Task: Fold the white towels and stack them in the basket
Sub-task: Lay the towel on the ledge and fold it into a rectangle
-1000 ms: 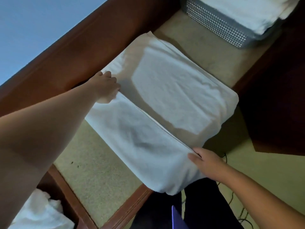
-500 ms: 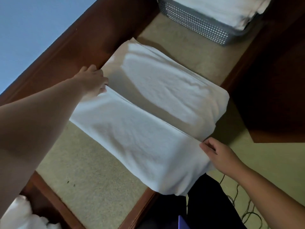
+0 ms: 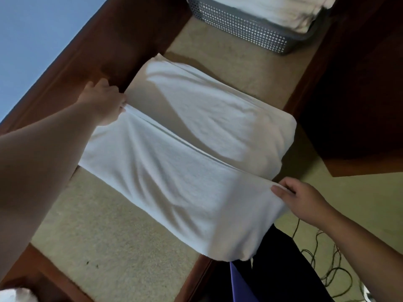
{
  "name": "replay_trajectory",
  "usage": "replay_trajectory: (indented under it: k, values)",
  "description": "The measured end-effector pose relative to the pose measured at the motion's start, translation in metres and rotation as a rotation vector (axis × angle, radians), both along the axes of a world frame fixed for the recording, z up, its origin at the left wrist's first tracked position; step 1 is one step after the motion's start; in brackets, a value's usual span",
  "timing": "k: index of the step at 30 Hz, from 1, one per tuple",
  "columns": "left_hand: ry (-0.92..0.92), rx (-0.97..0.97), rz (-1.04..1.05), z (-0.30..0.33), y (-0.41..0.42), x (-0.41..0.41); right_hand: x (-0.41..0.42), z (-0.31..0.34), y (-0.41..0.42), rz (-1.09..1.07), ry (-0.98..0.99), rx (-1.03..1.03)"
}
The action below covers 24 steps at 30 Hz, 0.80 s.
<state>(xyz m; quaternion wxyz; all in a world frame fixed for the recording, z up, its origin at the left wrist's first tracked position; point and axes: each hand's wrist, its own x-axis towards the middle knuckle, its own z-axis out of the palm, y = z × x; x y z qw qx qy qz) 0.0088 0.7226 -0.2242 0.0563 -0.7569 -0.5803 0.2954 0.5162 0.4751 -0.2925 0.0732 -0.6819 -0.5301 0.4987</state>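
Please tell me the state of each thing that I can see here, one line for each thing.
towel: partly folded, near flap laid over, one end hanging off the table
left hand: pinching the flap's far end
right hand: pinching the flap's near end
basket: holding folded white towels
table: towel spread on it

Basket (image 3: 250, 29) cut off by top edge; folded towels (image 3: 283, 9) inside it blurred. Left hand (image 3: 104, 103) fingertips hidden under towel (image 3: 174, 171) edge. White blob (image 3: 15, 295) far from basket, cropped, unidentifiable.

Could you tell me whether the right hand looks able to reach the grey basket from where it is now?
Probably yes: nothing stands between the right hand and the basket, but it pinches the towel edge, so it is occupied.
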Motion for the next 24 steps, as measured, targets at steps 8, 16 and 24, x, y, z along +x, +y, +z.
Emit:
replay_trajectory:
  k: [8, 16, 24]
  values:
    - [-0.075, 0.132, 0.081, -0.018, 0.010, 0.006, 0.003, 0.002, -0.008, -0.136, 0.029, 0.081]
    - [-0.136, 0.237, 0.049, -0.018, 0.016, 0.012, 0.010, -0.002, -0.012, -0.209, 0.039, 0.086]
    - [-0.242, 0.336, 0.125, -0.029, 0.016, 0.031, 0.011, -0.011, -0.013, -0.248, 0.020, 0.036]
